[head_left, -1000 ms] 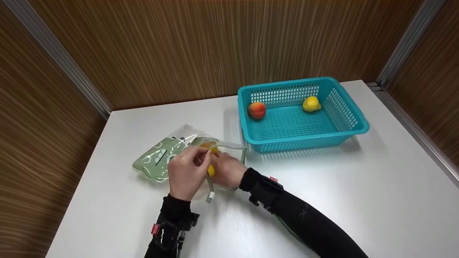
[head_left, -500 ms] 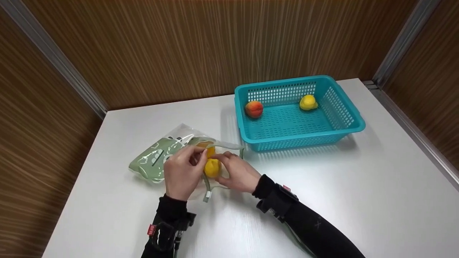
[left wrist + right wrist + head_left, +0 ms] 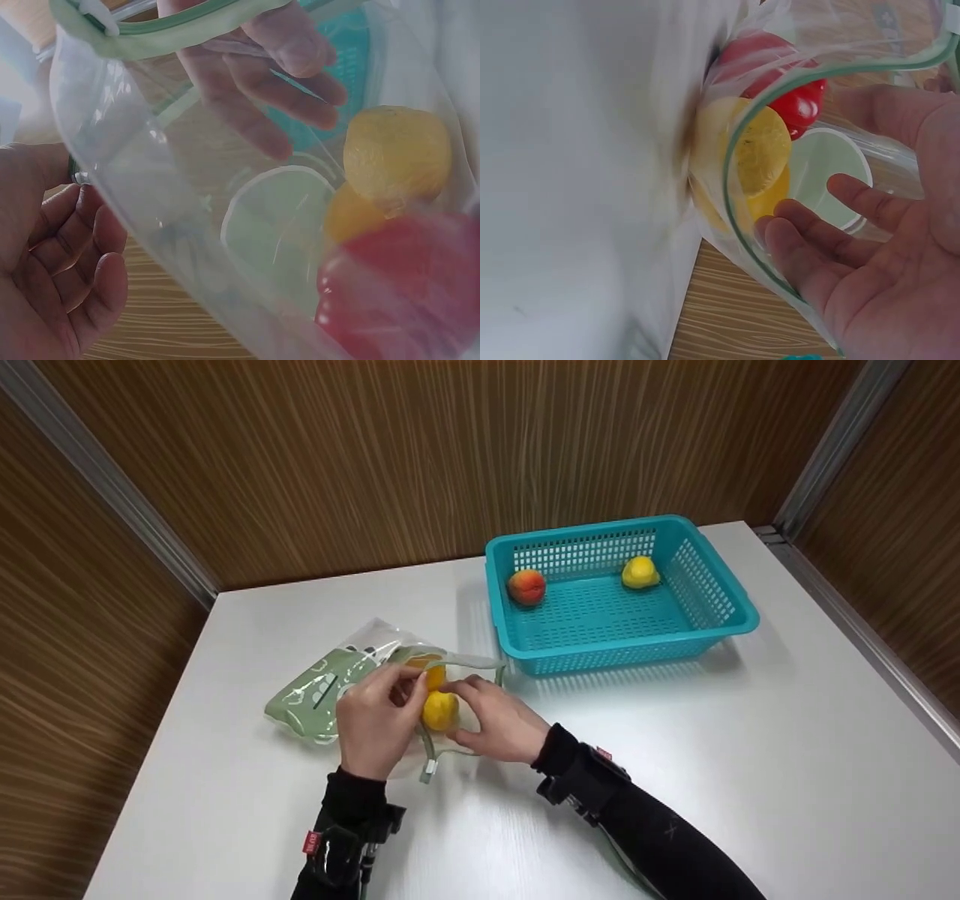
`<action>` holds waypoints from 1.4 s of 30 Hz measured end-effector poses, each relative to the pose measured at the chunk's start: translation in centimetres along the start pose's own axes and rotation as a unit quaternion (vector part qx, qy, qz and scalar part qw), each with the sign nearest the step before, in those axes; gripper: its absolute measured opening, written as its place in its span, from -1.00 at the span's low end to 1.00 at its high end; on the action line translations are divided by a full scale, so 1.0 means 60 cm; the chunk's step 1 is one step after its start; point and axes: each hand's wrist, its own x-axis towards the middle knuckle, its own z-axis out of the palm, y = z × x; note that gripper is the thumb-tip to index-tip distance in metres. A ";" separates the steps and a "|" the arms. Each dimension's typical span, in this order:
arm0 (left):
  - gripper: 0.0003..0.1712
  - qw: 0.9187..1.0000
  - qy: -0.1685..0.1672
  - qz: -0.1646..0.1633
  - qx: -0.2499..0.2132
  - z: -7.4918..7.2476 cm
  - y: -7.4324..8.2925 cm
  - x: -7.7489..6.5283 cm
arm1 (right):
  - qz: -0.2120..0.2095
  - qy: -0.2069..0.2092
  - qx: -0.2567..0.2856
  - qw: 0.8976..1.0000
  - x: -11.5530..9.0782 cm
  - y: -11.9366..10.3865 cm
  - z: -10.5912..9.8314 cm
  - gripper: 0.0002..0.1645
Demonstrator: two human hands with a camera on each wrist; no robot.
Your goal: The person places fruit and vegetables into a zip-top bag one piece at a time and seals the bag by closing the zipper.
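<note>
Left grip (image 3: 375, 721) pinches the bag (image 3: 304, 709) by its rim, likely keeping it open. Right grip (image 3: 501, 724) spread wide at the mouth, yellow fruit (image 3: 440, 711) by its fingertips.

One bag (image 3: 304, 701), basket (image 3: 622, 645), peach (image 3: 527, 586), red pepper (image 3: 397, 289); at least two yellow fruits (image 3: 440, 710)
</note>
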 end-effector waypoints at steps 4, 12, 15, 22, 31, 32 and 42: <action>-0.95 1.000 -0.001 -0.004 -0.003 -0.001 -0.002 0.000 | 0.004 -0.009 0.008 1.000 -0.006 -0.001 -0.013 -0.35; -0.92 1.000 -0.004 -0.007 -0.004 -0.001 -0.003 0.001 | -0.010 -0.050 0.013 0.999 -0.029 0.006 -0.067 -0.42; -0.91 1.000 -0.002 -0.009 -0.002 -0.001 -0.003 0.001 | -0.012 -0.052 0.005 0.999 -0.036 0.008 -0.102 -0.44; -0.92 1.000 0.010 0.003 -0.002 -0.002 -0.006 0.001 | -0.006 -0.052 -0.004 0.999 -0.048 0.023 -0.172 -0.45; -0.92 1.000 0.004 -0.005 0.002 -0.003 -0.004 0.003 | 0.050 -0.035 -0.034 0.998 -0.043 0.074 -0.236 -0.38; -0.92 1.000 0.004 -0.006 0.003 -0.003 -0.004 0.003 | 0.059 -0.033 -0.038 0.997 -0.039 0.082 -0.244 -0.37; -0.92 1.000 -0.004 -0.008 0.000 -0.003 -0.002 0.003 | 0.166 -0.023 -0.097 0.981 0.012 0.192 -0.323 -0.21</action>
